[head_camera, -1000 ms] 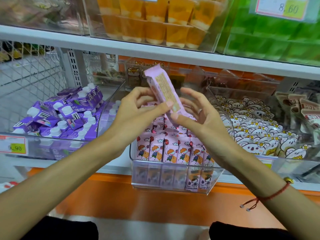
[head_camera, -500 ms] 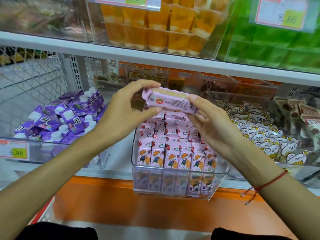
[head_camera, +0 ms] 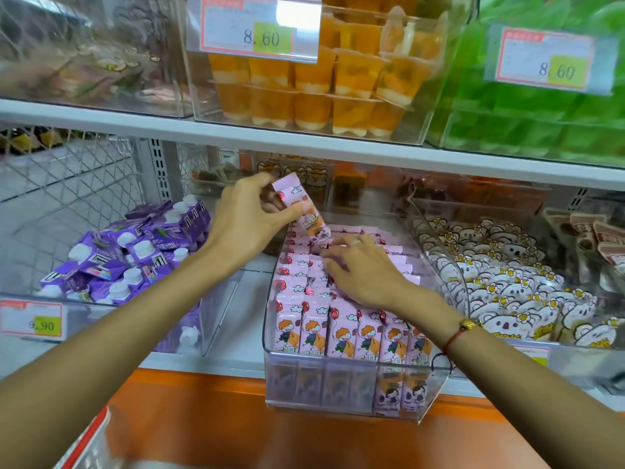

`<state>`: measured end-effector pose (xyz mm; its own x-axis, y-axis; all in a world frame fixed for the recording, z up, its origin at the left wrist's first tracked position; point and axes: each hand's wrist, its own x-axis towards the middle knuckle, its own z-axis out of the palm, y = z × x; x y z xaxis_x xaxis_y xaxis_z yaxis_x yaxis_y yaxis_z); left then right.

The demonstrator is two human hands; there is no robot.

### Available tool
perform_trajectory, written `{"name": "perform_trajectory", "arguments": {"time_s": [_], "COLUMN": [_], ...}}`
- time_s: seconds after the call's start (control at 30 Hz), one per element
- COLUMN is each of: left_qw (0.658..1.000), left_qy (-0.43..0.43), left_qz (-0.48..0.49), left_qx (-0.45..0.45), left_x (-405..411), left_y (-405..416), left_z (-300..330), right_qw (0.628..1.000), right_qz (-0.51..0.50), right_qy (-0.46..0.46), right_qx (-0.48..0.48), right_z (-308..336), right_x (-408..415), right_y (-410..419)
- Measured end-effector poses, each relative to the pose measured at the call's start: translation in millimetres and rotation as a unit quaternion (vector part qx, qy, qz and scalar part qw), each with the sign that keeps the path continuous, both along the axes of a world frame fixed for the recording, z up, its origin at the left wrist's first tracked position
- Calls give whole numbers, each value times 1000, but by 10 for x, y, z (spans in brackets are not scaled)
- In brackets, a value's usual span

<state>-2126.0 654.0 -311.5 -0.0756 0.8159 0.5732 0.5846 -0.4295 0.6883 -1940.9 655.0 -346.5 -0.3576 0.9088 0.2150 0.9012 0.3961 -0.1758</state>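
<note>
A pink snack packet point(head_camera: 297, 204) with a cartoon child on it is pinched between the thumb and fingers of my left hand point(head_camera: 247, 225), tilted over the back of a clear plastic bin point(head_camera: 341, 387). The bin holds several rows of the same pink packets point(head_camera: 338, 330), standing upright. My right hand point(head_camera: 362, 269) lies palm down on the packets in the middle of the bin, fingers bent and spread among their tops. A red string bracelet is on my right wrist.
A clear bin of purple drink pouches point(head_camera: 135, 255) stands to the left, a bin of white bear-print packets point(head_camera: 507, 289) to the right. Orange jelly cups point(head_camera: 314, 86) and green packs point(head_camera: 541, 123) fill the shelf above. An orange ledge point(head_camera: 270, 428) runs below.
The packet, held level between both hands before, is now in my left hand alone and has dropped toward the bin's back. My right hand let go and came down onto the packed rows.
</note>
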Motion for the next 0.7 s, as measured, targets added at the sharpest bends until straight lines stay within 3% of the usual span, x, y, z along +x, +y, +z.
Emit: {"name": "perform_trajectory", "arguments": {"time_s": [0.13,0.33,0.53,0.7], "left_qw": [994,954,947,853], "left_qy": [97,293,313,510], "left_qz": [-10,-11,-43,-49], "left_qx": [-40,-64,-51,-102], "left_x": [40,95,299,405], "left_y": [105,199,373,494], "left_z": [-35,7,67,-42], "right_qw": [1000,999,999,1000], "right_qz": [8,18,22,23], "right_qy": [-6,8,18,4], "right_qx": [-19,-26,-23,-5], "right_z": [-7,-60,-64,-43], "right_x": [63,96,108,199], "right_y": [-51,-126,-151,-264]}}
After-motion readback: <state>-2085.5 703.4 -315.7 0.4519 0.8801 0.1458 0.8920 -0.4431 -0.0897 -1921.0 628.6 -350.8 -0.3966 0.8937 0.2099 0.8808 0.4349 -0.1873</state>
